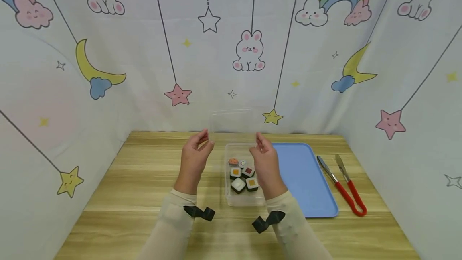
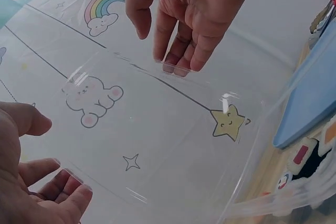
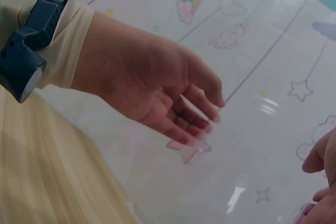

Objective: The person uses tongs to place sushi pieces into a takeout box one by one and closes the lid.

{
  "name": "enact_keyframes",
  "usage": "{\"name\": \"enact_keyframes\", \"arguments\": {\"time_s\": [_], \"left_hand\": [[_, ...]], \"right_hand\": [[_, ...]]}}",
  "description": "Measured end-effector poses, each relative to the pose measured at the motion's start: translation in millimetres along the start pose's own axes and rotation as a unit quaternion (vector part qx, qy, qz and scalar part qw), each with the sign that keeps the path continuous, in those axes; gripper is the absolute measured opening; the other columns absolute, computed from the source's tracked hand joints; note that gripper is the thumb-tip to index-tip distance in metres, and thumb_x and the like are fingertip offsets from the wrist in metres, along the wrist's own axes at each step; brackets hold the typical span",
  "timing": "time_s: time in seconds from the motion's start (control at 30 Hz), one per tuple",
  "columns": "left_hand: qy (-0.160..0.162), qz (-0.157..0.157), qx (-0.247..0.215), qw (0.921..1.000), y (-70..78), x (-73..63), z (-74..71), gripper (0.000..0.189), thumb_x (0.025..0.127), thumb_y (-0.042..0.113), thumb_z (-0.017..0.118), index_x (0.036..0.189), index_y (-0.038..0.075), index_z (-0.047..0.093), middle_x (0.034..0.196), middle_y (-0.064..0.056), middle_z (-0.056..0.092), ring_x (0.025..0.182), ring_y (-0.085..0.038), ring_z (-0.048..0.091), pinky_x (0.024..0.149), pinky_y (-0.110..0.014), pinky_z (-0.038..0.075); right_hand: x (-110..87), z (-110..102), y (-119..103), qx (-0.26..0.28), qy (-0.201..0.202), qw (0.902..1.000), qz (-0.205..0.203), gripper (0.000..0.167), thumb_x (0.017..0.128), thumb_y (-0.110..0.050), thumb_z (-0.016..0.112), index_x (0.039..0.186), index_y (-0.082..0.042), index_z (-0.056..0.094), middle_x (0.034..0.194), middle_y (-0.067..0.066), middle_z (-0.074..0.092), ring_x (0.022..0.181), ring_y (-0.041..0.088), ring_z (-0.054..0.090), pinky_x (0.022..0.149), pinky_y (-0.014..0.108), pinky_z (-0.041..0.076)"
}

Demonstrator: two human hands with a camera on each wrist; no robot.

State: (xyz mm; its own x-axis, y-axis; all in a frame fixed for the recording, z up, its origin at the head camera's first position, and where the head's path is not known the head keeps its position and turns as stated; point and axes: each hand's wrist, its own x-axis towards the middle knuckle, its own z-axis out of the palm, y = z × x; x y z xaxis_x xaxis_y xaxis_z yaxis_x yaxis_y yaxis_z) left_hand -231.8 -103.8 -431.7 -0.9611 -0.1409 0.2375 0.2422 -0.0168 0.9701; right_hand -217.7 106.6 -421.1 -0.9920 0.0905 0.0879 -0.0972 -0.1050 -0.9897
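A clear plastic lid (image 1: 232, 123) is held up between the two hands, above the far end of a clear container (image 1: 245, 203) on the table. Fingertips of the left hand (image 1: 192, 161) touch the lid's left edge, its thumb apart from the plastic. On the opposite edge, the fingertips of the right hand (image 1: 266, 165) press likewise, and in the left wrist view that thumb (image 2: 139, 19) hangs free. Several sushi pieces (image 1: 238, 185) sit inside the container, whose right side is partly hidden by the right hand. Through the lid (image 2: 157, 140) the printed curtain shows.
A blue tray (image 1: 303, 187) lies right of the container. Beyond it rest red-handled tongs (image 1: 351, 200), jaws spread, on the wooden table (image 1: 144, 183). A white patterned curtain (image 1: 144, 51) encloses the back and sides.
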Motion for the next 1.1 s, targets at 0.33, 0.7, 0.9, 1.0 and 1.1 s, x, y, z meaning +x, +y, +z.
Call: {"name": "enact_keyframes", "arguments": {"time_s": [0.33,0.7,0.9,1.0,1.1], "left_hand": [[-0.052,0.003,-0.070,0.9961,1.6,-6.1,4.3,0.053,0.106,0.005,0.057,0.156,-0.001,0.042,0.158,-0.016,0.047,0.147,-0.023,0.043,0.113,-0.028,0.041],[-0.061,0.044,-0.203,0.9762,-3.6,-10.5,13.6,0.059,0.113,0.029,0.046,0.152,-0.014,0.038,0.159,-0.031,0.037,0.151,-0.035,0.035,0.120,-0.043,0.033],[-0.034,0.020,-0.234,0.9715,-8.2,-14.9,22.6,0.063,0.111,0.035,0.049,0.143,-0.019,0.047,0.157,-0.029,0.041,0.150,-0.035,0.037,0.118,-0.040,0.035],[-0.013,-0.001,-0.238,0.9712,-10.0,-15.2,25.4,0.051,0.111,0.023,0.051,0.139,-0.020,0.052,0.154,-0.028,0.046,0.147,-0.033,0.041,0.116,-0.040,0.038],[-0.006,-0.014,-0.244,0.9697,-14.1,-14.6,26.3,0.041,0.108,0.009,0.052,0.138,-0.019,0.054,0.151,-0.028,0.050,0.145,-0.033,0.045,0.114,-0.038,0.042]], "right_hand": [[1.0,-5,3,0.084,0.019,0.9956,-0.036,0.051,0.106,-0.003,0.051,0.156,0.000,0.042,0.162,0.010,0.040,0.153,0.027,0.030,0.123,0.043,0.030],[2.1,-5,2,0.173,0.050,0.9818,-0.060,0.027,0.111,-0.010,0.039,0.130,0.008,0.046,0.156,0.022,0.036,0.150,0.025,0.032,0.125,0.038,0.027],[1.3,-7,5,0.181,0.064,0.9801,-0.048,0.026,0.113,-0.019,0.041,0.116,0.006,0.047,0.156,0.019,0.043,0.152,0.025,0.032,0.126,0.040,0.025],[1.6,-11,7,0.195,0.064,0.9779,-0.043,0.019,0.111,-0.014,0.044,0.107,0.003,0.050,0.154,0.021,0.045,0.149,0.029,0.038,0.123,0.037,0.030],[2.7,-15,11,0.208,0.062,0.9755,-0.038,0.013,0.107,-0.006,0.047,0.095,-0.002,0.050,0.153,0.022,0.046,0.146,0.032,0.043,0.116,0.033,0.041]]}}
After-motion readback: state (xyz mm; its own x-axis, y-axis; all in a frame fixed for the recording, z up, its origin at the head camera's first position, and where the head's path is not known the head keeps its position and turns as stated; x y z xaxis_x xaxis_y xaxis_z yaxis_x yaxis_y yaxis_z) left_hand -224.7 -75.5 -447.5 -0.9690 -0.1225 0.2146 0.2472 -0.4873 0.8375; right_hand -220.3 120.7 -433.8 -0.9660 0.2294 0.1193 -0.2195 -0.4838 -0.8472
